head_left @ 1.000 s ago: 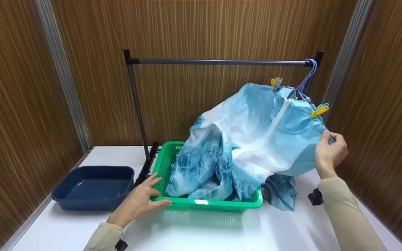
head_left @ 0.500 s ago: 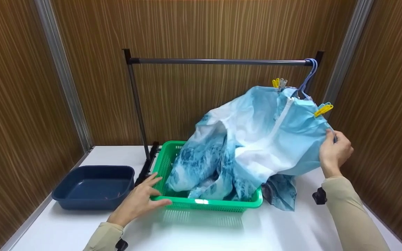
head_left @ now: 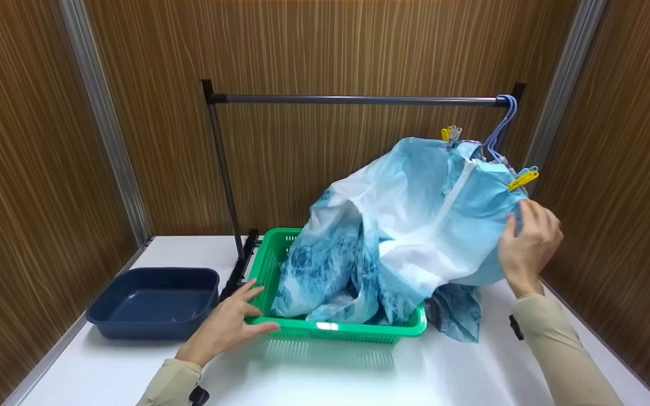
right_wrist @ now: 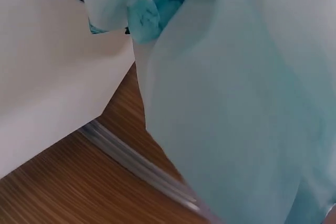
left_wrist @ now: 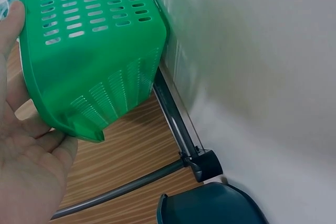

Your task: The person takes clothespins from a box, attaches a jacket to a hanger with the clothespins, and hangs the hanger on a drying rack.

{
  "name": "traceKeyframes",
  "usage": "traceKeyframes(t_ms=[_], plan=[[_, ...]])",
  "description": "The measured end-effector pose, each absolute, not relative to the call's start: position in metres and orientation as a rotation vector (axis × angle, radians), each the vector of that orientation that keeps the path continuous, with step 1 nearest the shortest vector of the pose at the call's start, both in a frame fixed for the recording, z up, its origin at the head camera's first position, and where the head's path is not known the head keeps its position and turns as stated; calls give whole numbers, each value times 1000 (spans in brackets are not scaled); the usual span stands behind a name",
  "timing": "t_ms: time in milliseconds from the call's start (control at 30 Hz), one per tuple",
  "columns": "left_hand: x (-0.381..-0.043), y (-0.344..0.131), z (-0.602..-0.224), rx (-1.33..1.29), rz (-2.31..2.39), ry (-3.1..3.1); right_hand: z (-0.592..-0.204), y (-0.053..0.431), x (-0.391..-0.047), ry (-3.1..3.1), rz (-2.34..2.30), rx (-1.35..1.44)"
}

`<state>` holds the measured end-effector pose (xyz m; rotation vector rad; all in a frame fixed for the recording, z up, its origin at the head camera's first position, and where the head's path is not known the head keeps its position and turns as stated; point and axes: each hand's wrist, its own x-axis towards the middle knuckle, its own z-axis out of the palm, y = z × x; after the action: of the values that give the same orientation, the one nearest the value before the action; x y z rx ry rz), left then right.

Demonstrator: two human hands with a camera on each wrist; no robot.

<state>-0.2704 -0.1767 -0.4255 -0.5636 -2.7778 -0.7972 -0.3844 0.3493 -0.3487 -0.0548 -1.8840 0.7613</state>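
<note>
A light blue and white garment (head_left: 415, 214) hangs from a blue hanger (head_left: 500, 127) by yellow and pale clothespins (head_left: 522, 181), and its lower part falls into a green plastic basket (head_left: 347, 326). My right hand (head_left: 530, 242) touches the garment's right edge just below the clothespins, thumb apart from the fingers. In the right wrist view, the fabric (right_wrist: 220, 108) fills much of the frame and the hand is out of sight. My left hand (head_left: 226, 327) holds the basket's near left corner; its thumb lies on the front rim and its fingers spread along the left rim.
A dark metal clothes rack (head_left: 359, 100) spans the back, the hanger hooked at its right end. Left of the basket sits a navy tub (head_left: 153, 330). Another piece of bluish cloth (head_left: 457, 316) lies on the white table right of the basket. Wood-patterned walls (head_left: 330, 45) enclose the space.
My right hand pulled the garment's edge slightly right, then loosened its pinch and shifted left and up along the edge. The garment swung back a little left. My left hand stayed put.
</note>
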Motion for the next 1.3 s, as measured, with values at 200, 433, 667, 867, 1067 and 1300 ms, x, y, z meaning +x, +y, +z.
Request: traceKeyframes(t_ms=[200,433,667,867,1067,1300], plan=[[-271,-176,-424,-557,-785,-2792,-359,320,-391,-2007,646,234],[-273,-175,-424,-563,-787,-2802,-379,286,-395,-2236,744,524],[-273,-175,-424,-573,-786,-2804,-381,247,-385,-2460,854,1003],[-273,-175,-421,-590,-775,-2788,-375,205,-368,-2763,481,1188],[-270,-174,-421,-584,-776,-2794,-375,175,-372,-2852,83,1177],[-271,-173,-419,-565,-775,-2814,-376,139,-378,-2850,-222,1114]])
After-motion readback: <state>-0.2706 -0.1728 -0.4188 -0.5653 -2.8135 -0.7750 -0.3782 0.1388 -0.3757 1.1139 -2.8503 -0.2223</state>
